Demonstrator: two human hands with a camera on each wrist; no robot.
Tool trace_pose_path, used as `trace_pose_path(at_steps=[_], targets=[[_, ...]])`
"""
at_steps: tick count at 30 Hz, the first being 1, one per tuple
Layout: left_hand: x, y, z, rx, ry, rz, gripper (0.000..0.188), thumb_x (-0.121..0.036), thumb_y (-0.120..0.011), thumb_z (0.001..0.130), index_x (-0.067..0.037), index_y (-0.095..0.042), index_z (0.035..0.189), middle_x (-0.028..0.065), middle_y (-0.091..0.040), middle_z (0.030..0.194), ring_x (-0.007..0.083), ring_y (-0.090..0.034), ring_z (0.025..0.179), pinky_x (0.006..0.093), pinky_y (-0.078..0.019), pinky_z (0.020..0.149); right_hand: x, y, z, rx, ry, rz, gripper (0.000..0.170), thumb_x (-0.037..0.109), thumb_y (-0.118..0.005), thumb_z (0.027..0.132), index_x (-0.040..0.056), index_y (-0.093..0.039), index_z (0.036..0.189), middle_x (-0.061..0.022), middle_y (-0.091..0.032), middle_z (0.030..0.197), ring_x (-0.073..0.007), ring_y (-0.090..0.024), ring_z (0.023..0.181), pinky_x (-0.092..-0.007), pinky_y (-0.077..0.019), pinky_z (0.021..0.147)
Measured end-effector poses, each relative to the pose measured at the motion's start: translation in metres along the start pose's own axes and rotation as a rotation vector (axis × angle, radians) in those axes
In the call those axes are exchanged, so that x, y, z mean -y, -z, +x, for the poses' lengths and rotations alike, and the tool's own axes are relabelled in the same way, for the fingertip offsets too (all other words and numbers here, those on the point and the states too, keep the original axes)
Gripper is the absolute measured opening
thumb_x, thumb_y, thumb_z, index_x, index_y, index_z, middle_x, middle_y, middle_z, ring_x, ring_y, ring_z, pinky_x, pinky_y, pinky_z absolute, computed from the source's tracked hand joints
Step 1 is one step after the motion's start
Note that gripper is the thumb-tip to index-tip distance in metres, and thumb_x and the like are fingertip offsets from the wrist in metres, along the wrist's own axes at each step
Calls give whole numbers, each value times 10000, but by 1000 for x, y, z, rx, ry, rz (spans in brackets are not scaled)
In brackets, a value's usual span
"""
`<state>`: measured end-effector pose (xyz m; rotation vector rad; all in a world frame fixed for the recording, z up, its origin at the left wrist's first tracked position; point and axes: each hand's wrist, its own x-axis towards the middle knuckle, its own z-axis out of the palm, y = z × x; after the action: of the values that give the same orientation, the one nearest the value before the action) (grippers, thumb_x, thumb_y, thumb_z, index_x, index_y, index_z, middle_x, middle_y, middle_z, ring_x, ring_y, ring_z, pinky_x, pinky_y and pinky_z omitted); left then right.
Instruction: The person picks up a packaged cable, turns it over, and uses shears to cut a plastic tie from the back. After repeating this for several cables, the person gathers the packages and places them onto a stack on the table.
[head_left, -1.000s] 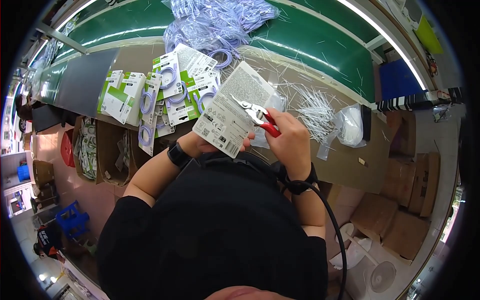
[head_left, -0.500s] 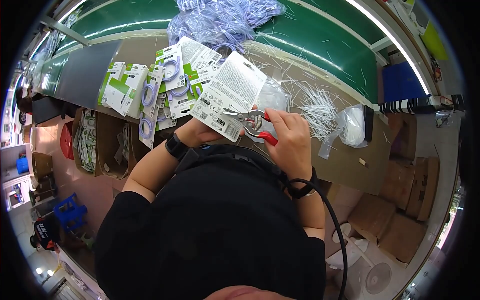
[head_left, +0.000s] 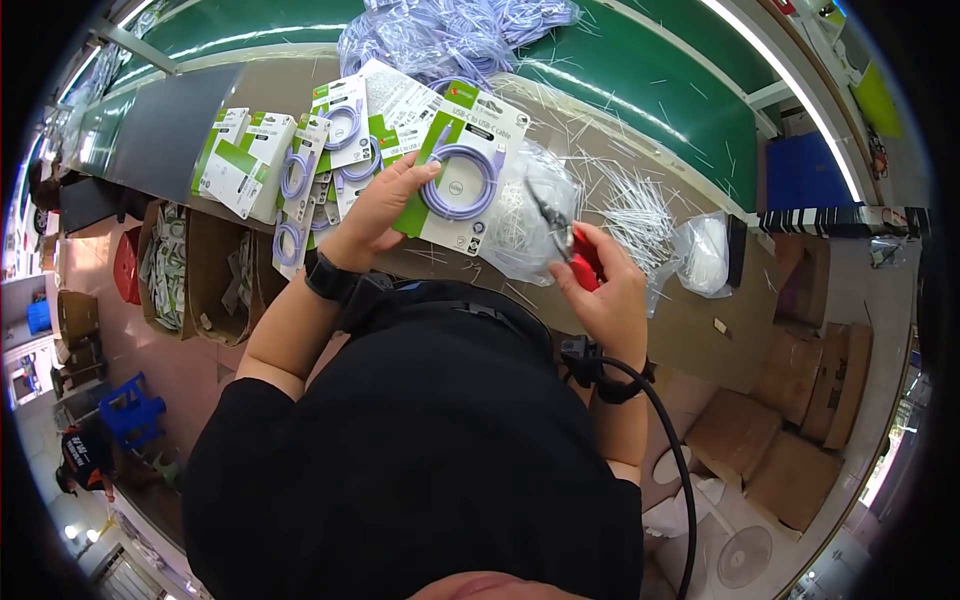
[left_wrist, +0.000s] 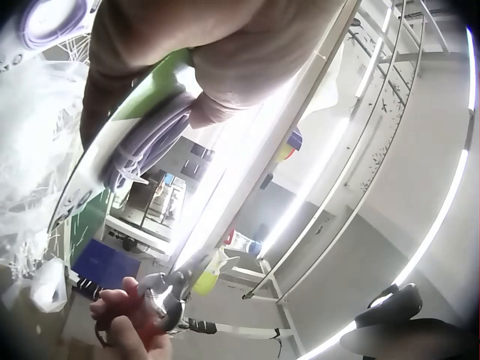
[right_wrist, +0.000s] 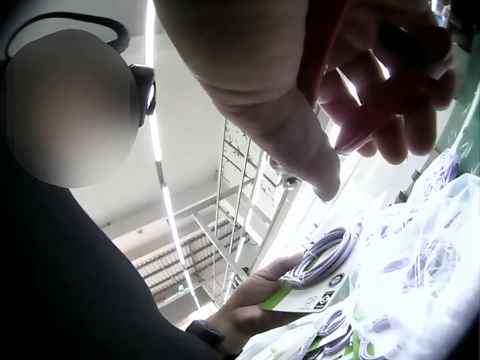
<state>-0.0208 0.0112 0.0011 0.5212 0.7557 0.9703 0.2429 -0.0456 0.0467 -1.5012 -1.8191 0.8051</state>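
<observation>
My left hand (head_left: 382,208) grips a green-and-white cable card (head_left: 488,118) by its left edge, thumb on the front. On that card, a lilac USB-C cable (head_left: 463,208) lies coiled. Red-handled pruning shears (head_left: 583,262) are in my right hand (head_left: 615,305), blades pointing up and left, apart from the card. Below the blades lies a clear plastic bag (head_left: 520,235) with white strips in it. The left wrist view shows the card (left_wrist: 90,161) edge-on under the fingers. In the right wrist view, the red handles (right_wrist: 367,120) pass through the curled fingers.
Several carded cables (head_left: 345,125) lie overlapping at the left, beside stacked cards (head_left: 262,150). Loose white ties (head_left: 635,215) are strewn at the right, near another plastic bag (head_left: 703,255). Bagged lilac cables (head_left: 430,40) are heaped at the back. Cardboard boxes (head_left: 215,285) stand below left.
The card has turned from its printed back to its cable side. My left hand now grips its left edge, and the shears have moved right, away from the card.
</observation>
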Motion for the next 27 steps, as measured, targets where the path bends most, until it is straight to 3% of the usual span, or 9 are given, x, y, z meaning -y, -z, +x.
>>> trace_pose_path(at_steps=[5, 12, 15, 18, 20, 21, 23, 25, 27], targets=[[4, -2, -3, -5, -112, -13, 368, -138, -457, 955, -11, -399, 1296, 86, -556, 1143, 154, -574, 1020, 313, -504, 862, 3, -8, -2, 25, 188, -385, 413, 134, -719, 695, 61, -602, 1085, -90, -639, 926, -257, -613, 839, -349, -477, 746], [9, -13, -7, -32, -233, 104, 369, -135, -444, 964, -13, -388, 1307, 76, -544, 1159, 133, -548, 1030, 285, -478, 867, 6, -20, 1, 76, 157, -436, 388, 167, -710, 693, 79, -607, 1056, -86, -632, 923, -267, -590, 853, -359, -454, 754], [16, -17, -5, -67, -437, 314, 367, -134, -440, 967, -13, -382, 1309, 76, -542, 1156, 131, -537, 1035, 286, -461, 886, 14, -24, 2, 61, 173, -495, 389, 170, -708, 696, 80, -605, 1060, -92, -630, 923, -269, -591, 851, -359, -454, 751], [22, -15, -2, -112, -526, 482, 355, -130, -437, 968, -19, -386, 1301, 71, -542, 1146, 128, -532, 1034, 290, -458, 888, 15, -27, 3, 16, 212, -590, 396, 161, -702, 695, 79, -600, 1069, -102, -627, 921, -282, -592, 845, -366, -458, 745], [22, -20, 0, -131, -573, 566, 349, -128, -435, 969, -22, -387, 1297, 69, -542, 1142, 127, -530, 1033, 291, -457, 888, -2, -31, 5, 121, 76, -210, 381, 139, -702, 701, 59, -597, 1058, -118, -628, 906, -304, -598, 819, -369, -471, 730], [22, -26, 0, -108, -510, 378, 342, -125, -434, 968, -25, -390, 1292, 66, -542, 1137, 124, -530, 1025, 290, -458, 885, -5, -31, 6, 171, 9, -21, 373, 128, -702, 703, 50, -596, 1053, -125, -628, 898, -315, -601, 806, -371, -478, 722], [21, -35, 0, -63, -380, -1, 329, -118, -433, 968, -31, -395, 1283, 60, -542, 1129, 119, -532, 1007, 287, -459, 879, 6, -32, 12, 82, 40, 17, 361, 115, -703, 708, 39, -596, 1044, -130, -631, 881, -312, -609, 786, -363, -484, 710], [26, -35, 2, -29, -362, -17, 323, -113, -428, 968, -34, -397, 1279, 60, -543, 1129, 119, -534, 1005, 287, -463, 875, 19, -38, 14, -99, 85, 107, 337, 90, -704, 716, 19, -596, 1027, -140, -635, 847, -306, -625, 746, -348, -495, 685], [32, -35, 5, 37, -317, -41, 311, -103, -419, 968, -40, -401, 1273, 59, -544, 1129, 119, -539, 1002, 288, -470, 868, 18, -50, 22, -143, 179, 44, 330, 89, -711, 717, 13, -598, 1018, -141, -637, 836, -289, -628, 735, -337, -496, 677]])
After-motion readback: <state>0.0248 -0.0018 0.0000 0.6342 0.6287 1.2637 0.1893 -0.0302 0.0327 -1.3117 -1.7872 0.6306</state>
